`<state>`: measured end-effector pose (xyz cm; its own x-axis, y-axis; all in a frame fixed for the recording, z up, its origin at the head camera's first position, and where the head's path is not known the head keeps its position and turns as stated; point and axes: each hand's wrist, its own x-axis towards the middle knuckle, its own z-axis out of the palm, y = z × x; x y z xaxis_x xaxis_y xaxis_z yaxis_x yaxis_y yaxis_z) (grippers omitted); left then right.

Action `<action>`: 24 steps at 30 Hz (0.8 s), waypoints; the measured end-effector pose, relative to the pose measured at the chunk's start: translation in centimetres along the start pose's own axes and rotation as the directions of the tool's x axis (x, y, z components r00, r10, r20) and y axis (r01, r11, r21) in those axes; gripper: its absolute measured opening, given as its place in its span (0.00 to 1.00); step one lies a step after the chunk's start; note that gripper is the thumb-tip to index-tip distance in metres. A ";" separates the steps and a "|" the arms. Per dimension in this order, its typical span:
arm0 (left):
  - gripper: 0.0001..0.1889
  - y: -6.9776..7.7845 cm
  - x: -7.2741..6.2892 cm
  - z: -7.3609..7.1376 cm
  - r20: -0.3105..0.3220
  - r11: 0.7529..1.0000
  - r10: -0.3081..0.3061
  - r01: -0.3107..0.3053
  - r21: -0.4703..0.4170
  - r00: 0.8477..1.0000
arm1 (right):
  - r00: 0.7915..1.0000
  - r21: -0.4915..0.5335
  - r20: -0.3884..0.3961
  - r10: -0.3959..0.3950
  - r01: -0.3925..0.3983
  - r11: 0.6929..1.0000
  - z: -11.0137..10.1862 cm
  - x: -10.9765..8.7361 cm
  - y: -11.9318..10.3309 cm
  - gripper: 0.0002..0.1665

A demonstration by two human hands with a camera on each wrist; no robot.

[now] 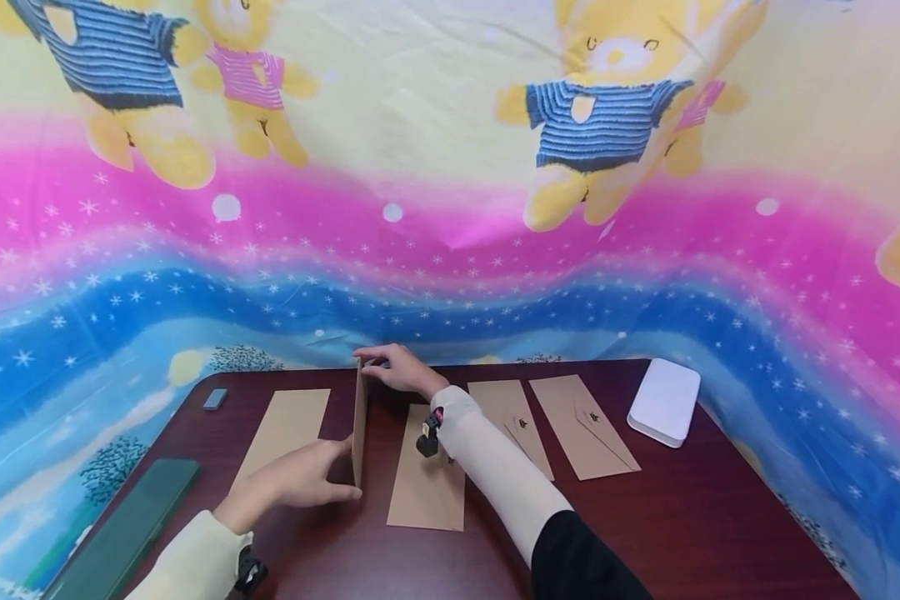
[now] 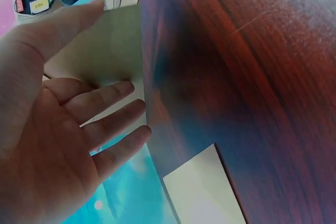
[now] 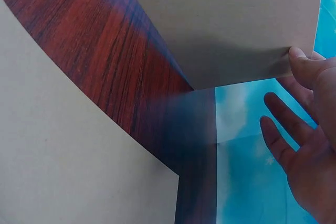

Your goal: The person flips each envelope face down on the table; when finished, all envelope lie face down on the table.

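Observation:
A brown kraft envelope (image 1: pixel 359 417) stands on edge over the table, seen nearly side-on in the head view. My right hand (image 1: pixel 401 369) pinches its far upper corner between thumb and fingers; in the right wrist view the thumb lies on the envelope face (image 3: pixel 236 24) and the lower fingers are loose. At the near end is my left hand (image 1: pixel 300 477), its thumb by the near edge. In the left wrist view its fingers extend loosely across the envelope (image 2: pixel 105 51). Flat brown envelopes lie on either side, one to the left (image 1: pixel 288 421) and one to the right (image 1: pixel 423 492).
Two more envelopes with pointed flaps and small dark prints, one (image 1: pixel 506 408) beside the other (image 1: pixel 581 425), lie to the right. A white rounded case (image 1: pixel 665 400) sits at the far right. Leftward are a long green box (image 1: pixel 131 525) and a small blue-grey block (image 1: pixel 215 398).

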<state>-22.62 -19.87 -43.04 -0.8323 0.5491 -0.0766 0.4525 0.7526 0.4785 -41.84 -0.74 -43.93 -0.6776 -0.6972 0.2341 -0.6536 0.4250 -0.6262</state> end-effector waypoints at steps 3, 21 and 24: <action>0.44 -0.1 -0.1 -0.1 -0.004 1.000 0.018 -0.018 -0.001 1.000 | 1.000 -0.005 0.002 -0.007 0.007 1.000 0.1 0.1 0.0 0.26; 0.50 1.2 -1.8 -2.3 -0.214 0.996 0.023 -0.004 0.088 0.977 | 1.000 -0.025 0.028 0.004 -0.003 1.000 0.0 -0.1 -0.7 0.26; 0.38 1.3 -1.7 -2.2 -0.243 0.988 0.095 -0.063 0.138 0.965 | 0.999 -0.036 0.032 0.007 -0.006 0.999 -0.1 -0.1 -0.8 0.26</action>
<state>-21.28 -20.64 -40.36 -0.8382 0.5132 0.1845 0.5436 0.7598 0.3566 -41.26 -0.94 -43.42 -0.6711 -0.7121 0.2061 -0.6615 0.4498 -0.6001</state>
